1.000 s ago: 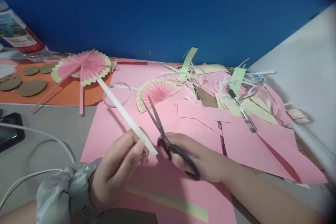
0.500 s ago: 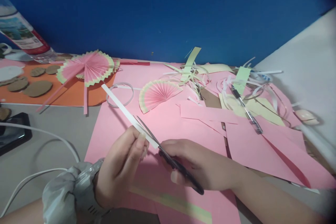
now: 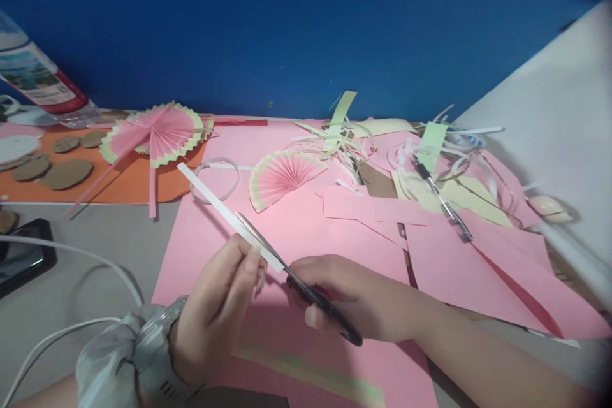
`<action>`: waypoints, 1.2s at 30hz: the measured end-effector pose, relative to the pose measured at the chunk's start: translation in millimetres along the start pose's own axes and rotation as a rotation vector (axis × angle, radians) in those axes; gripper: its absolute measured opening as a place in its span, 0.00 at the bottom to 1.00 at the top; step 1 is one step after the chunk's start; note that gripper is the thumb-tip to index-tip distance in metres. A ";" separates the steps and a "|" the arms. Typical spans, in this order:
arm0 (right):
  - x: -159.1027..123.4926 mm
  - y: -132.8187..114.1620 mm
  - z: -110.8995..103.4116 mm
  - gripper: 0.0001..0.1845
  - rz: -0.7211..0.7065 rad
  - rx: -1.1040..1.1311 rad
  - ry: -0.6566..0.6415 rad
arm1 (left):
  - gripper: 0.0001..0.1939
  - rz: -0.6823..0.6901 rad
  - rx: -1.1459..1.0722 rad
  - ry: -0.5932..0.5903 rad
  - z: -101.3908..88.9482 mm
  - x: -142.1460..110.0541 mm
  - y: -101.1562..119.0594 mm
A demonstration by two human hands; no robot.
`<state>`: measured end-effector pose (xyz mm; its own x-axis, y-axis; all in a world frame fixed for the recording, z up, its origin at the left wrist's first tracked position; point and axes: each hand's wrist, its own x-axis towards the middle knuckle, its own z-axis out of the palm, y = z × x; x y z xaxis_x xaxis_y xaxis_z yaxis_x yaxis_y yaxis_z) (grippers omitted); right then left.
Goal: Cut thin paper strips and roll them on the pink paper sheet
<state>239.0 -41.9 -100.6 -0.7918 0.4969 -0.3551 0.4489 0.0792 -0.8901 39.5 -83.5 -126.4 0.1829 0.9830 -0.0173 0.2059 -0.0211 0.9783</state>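
Note:
Between thumb and fingers, my left hand (image 3: pixel 224 296) pinches a narrow white paper strip (image 3: pixel 213 201) near its lower end; the strip slants up to the left. My right hand (image 3: pixel 349 296) grips black-handled scissors (image 3: pixel 306 290), and their blades lie along the strip's right edge, close to my left fingertips. Whether the blades are biting into the paper I cannot tell. Beyond the hands, a pleated pink fan (image 3: pixel 287 175) with a yellow-green rim lies on pink paper (image 3: pixel 201 274). A second, fuller pleated paper fan (image 3: pixel 174 134) with pink strips sits further left.
At the left are a tilted plastic bottle (image 3: pixel 45 80), cardboard discs (image 3: pixel 67 173) on orange paper (image 3: pixel 176 188), a phone (image 3: pixel 29 255) and a white cable (image 3: pixel 102 258). Paper scraps (image 3: pixel 342 137) and a pen (image 3: pixel 444 204) lie to the right. A blue wall (image 3: pixel 306 25) stands behind.
The scissors, spread and apart from the strip at first, have swung to the left with blades brought together against the strip. My left hand keeps its pinch on the strip.

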 end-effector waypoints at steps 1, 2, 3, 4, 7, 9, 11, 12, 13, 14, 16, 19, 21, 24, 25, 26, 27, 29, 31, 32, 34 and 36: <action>0.2 -0.2 0.1 0.14 0.001 -0.002 0.001 | 0.14 0.006 0.001 0.000 0.2 0.1 0.5; 0.3 -0.3 0.2 0.15 0.002 0.001 0.001 | 0.14 0.013 0.002 0.000 0.3 0.2 1.1; 0.4 -0.3 0.3 0.16 0.002 0.009 0.002 | 0.14 0.021 0.005 0.002 0.3 0.3 1.9; 0.5 -0.2 0.5 0.17 0.003 0.019 0.003 | 0.14 0.027 0.012 0.002 0.3 0.5 2.8; 0.4 0.8 1.1 0.19 0.008 0.031 0.011 | 0.14 0.033 0.021 0.013 0.4 1.3 5.3; 0.4 1.8 1.4 0.21 0.015 0.022 0.021 | 0.14 0.032 0.020 0.027 0.8 1.9 6.1; 0.5 2.5 1.8 0.22 0.016 0.020 0.029 | 0.14 0.032 0.018 0.031 1.3 2.5 6.1; 0.7 2.6 1.9 0.23 0.014 0.022 0.033 | 0.14 0.032 0.015 0.029 1.5 2.8 5.8; 0.9 2.4 1.9 0.23 0.009 0.023 0.038 | 0.14 0.031 0.010 0.025 1.8 3.1 5.5; 1.1 1.9 1.8 0.23 0.006 0.023 0.044 | 0.14 0.033 0.004 0.024 2.1 3.5 5.2; 1.4 0.3 1.5 0.22 0.001 0.021 0.047 | 0.14 0.033 -0.004 0.027 2.5 3.9 4.7; 1.6 -2.6 0.9 0.19 0.010 0.011 0.032 | 0.13 0.034 -0.005 0.034 2.2 3.4 4.7; 1.6 -4.1 0.7 0.16 0.020 -0.003 0.026 | 0.13 0.030 -0.002 0.025 1.5 2.4 4.9; 1.8 -4.9 0.8 0.14 0.024 -0.012 0.023 | 0.13 0.032 -0.005 0.009 0.5 0.9 5.2; 2.0 -4.9 0.8 0.14 0.021 -0.014 0.023 | 0.13 0.034 -0.006 0.009 0.3 0.6 5.3; 2.1 -4.9 0.8 0.13 0.015 -0.019 0.023 | 0.13 0.038 -0.007 0.010 0.2 0.5 5.5; 2.3 -4.9 0.8 0.13 0.008 -0.026 0.024 | 0.13 0.038 -0.007 0.012 0.2 0.4 5.6; 2.4 -5.0 0.9 0.14 -0.003 -0.040 0.029 | 0.13 0.039 -0.003 0.016 0.3 0.6 5.9; 2.3 -5.3 0.9 0.14 -0.007 -0.051 0.030 | 0.13 0.047 0.005 0.024 0.4 1.1 5.9; 2.1 -5.5 0.9 0.14 -0.008 -0.055 0.029 | 0.13 0.052 0.010 0.029 0.4 1.3 5.9; 1.6 -6.0 0.9 0.14 -0.007 -0.061 0.025 | 0.13 0.057 0.017 0.031 0.5 1.7 5.8; 1.3 -6.4 1.0 0.14 -0.007 -0.060 0.026 | 0.13 0.051 0.017 0.029 0.5 1.7 5.7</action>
<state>234.7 -42.6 -95.7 -0.7843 0.5182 -0.3411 0.4684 0.1342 -0.8733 41.5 -82.1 -121.0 0.1653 0.9855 0.0383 0.2135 -0.0737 0.9742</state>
